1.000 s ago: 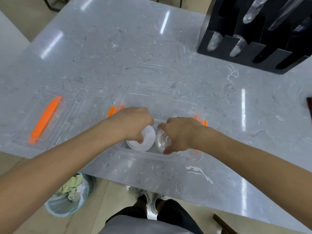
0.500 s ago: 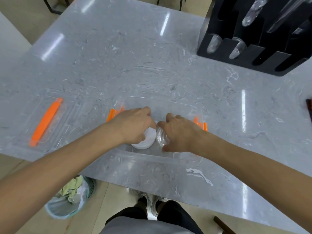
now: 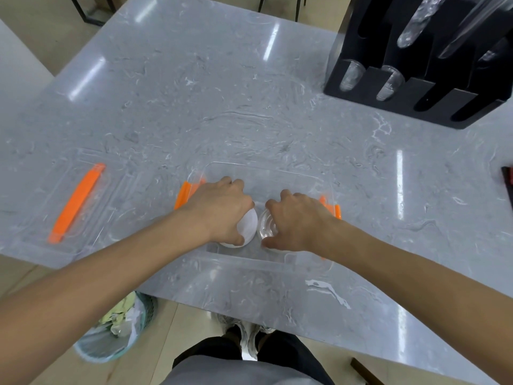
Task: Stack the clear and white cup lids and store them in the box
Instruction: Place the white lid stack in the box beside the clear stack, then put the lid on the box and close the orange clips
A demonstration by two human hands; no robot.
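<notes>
A clear plastic box (image 3: 263,169) with orange side latches stands at the table's near edge. Both hands reach down inside it. My left hand (image 3: 219,209) is curled over a stack of white lids (image 3: 248,226), gripping it from above. My right hand (image 3: 298,220) is curled over a stack of clear lids (image 3: 266,227) right beside the white ones. The two stacks stand side by side, almost touching, near the box's front wall. My palms hide most of each stack.
The box's clear cover with an orange latch (image 3: 76,202) lies flat on the grey marble table (image 3: 222,93) to the left. A black cup dispenser rack (image 3: 424,59) stands at the back right. A bin (image 3: 116,332) sits on the floor below the table edge.
Both hands and their lid stacks have sunk lower into the box and drawn slightly toward its back; the white stack is now more covered by my left hand.
</notes>
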